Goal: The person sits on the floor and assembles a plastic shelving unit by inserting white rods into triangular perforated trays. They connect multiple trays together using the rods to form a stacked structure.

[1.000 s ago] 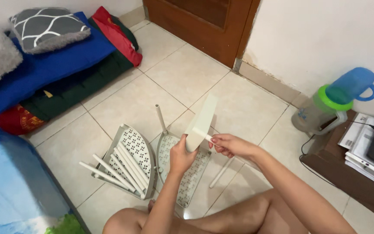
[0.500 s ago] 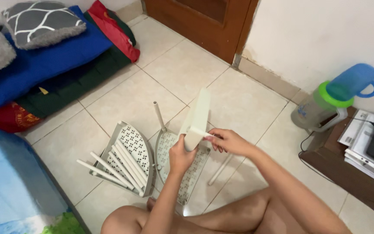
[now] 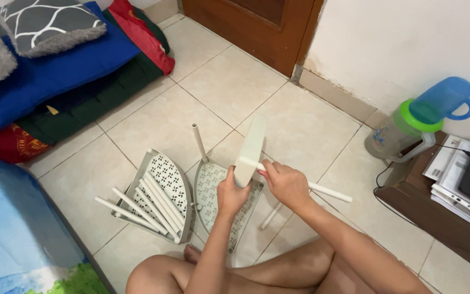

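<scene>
My left hand (image 3: pixel 230 195) grips the lower corner of a white fan-shaped plastic shelf panel (image 3: pixel 250 148), held on edge above the floor. My right hand (image 3: pixel 285 183) is closed around a white plastic tube (image 3: pixel 328 191) whose end meets that panel's corner; the tube sticks out to the right past my wrist. Below my hands a second perforated panel (image 3: pixel 211 196) lies on the tiles with one tube (image 3: pixel 199 141) standing up from its far corner.
A third perforated panel (image 3: pixel 163 185) lies to the left with several loose white tubes (image 3: pixel 137 206) on it. Another tube (image 3: pixel 271 215) rests on the floor. Folded bedding (image 3: pixel 55 71) is at the left, a jug (image 3: pixel 409 130) and papers (image 3: pixel 458 174) at the right, a door (image 3: pixel 251 27) ahead.
My right hand shifted its hold so that the tube now points out to the right, its end against the panel corner. The held panel turned more edge-on.
</scene>
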